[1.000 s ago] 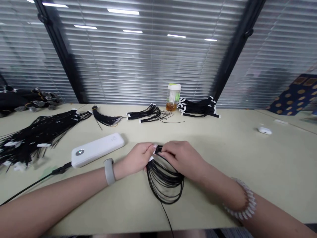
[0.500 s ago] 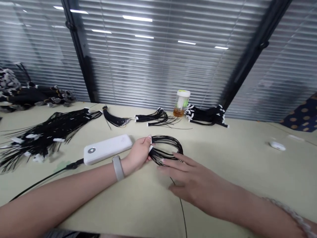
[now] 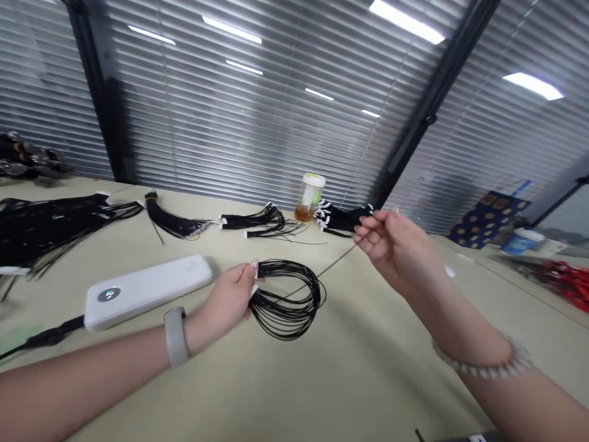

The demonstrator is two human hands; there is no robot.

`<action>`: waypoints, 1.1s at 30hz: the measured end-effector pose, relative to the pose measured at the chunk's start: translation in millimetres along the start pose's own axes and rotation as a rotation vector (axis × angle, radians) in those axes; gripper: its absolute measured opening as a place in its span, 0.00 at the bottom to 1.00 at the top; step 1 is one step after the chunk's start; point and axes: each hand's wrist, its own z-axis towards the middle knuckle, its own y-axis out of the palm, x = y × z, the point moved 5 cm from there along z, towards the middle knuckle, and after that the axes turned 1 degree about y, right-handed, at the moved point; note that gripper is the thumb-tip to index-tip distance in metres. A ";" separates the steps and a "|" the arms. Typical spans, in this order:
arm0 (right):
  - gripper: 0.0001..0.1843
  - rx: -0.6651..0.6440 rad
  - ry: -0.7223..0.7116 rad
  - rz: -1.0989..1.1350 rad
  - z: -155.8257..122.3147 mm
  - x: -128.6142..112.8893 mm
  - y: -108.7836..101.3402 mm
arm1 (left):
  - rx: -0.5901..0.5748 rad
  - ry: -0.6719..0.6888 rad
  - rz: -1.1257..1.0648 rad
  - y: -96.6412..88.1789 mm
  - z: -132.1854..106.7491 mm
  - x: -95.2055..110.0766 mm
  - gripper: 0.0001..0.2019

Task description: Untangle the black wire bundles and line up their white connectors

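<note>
My left hand is closed around the white connector ends of a looped bundle of thin black wires. The loop bulges to the right over the table. One dark strand runs from the loop up to my right hand, whose fingers pinch it near its far end. Whether that strand passes through the loop or only over it is hard to tell. Below my left hand and to its left lies a white power bank with a black cable plugged in.
Along the back lie black wire bundles, a tied bundle and a stack with white connectors. A lidded jar stands by the blinds. More wires spread at left. A dotted dark bag and red items are at right.
My right hand has lifted from beside the loop and moved up and right, drawing the single strand out taut. My left hand still grips the bundle. The view has swung right.
</note>
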 end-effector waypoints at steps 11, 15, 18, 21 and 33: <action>0.12 -0.566 -0.152 -0.961 -16.4 41.0 87.3 | -0.027 0.116 0.078 -2.1 -9.7 17.7 0.18; 0.04 -0.575 -0.031 -0.876 -22.5 61.7 82.1 | -0.097 0.090 0.093 3.6 -13.8 22.3 0.17; 0.05 -0.617 0.048 -0.853 -24.8 70.8 79.7 | -0.118 0.034 0.088 6.0 -15.1 20.8 0.17; 0.06 -0.630 0.062 -0.867 -26.3 71.7 79.0 | -0.077 0.027 0.134 3.7 -14.7 20.0 0.18; 0.04 -0.576 -0.069 -1.033 -30.2 72.7 83.4 | -0.020 0.036 0.231 0.7 -15.7 21.8 0.19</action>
